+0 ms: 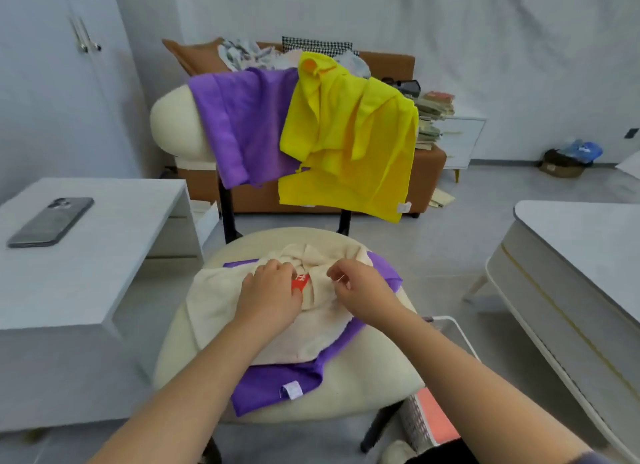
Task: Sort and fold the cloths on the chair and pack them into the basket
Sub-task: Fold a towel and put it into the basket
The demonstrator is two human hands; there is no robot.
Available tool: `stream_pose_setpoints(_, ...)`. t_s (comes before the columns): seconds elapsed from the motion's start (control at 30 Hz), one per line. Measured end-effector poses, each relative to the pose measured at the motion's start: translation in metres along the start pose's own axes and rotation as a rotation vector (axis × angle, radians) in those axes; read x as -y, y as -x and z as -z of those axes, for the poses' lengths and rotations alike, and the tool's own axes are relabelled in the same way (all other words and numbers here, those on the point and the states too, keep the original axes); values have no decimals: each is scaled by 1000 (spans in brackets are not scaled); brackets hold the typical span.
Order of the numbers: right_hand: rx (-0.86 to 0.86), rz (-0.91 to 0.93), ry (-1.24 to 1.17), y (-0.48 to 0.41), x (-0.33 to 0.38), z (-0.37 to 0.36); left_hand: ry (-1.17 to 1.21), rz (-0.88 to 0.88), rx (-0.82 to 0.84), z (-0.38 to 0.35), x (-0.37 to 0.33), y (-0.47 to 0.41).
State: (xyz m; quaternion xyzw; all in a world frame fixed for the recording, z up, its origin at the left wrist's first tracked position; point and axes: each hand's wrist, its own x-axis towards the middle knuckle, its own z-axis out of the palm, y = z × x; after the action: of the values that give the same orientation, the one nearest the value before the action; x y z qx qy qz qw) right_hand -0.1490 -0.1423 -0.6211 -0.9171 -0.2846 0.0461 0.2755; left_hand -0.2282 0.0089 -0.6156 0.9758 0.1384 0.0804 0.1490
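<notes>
pinching the cream cloth, left hand and right hand could drag the purple cloth beneath it off the chair when lifting.

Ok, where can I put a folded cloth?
The white side table is bare beside the dark phone; so is the pale rounded table. The cream seat's middle is crowded: cream cloth, purple cloth, left hand, right hand.

Forearms reach forward, left hand and right hand close together, fingers curled.
</notes>
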Motion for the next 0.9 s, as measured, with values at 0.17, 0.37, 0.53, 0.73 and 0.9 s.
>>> stream_pose_setpoints(0.17, 123, 149, 324, -4, 4, -21, 40, -42, 123, -15, 22, 6)
stream_pose_setpoints(0.37, 78, 243, 579, -12, 12, -21, 72, -98, 151, -20, 24, 2)
stream_pose_setpoints(0.53, -38, 190, 460, -12, 15, -9, 80, -72, -21, -18, 24, -7)
stream_pose_setpoints(0.73, -124, 149, 300, -8, 16, 17, 160, -62, -86, 7, 19, -5)
stream_pose_setpoints(0.9, -307, 107, -37, -10, 34, 54, 307, 13, -94, 34, 9, -7)
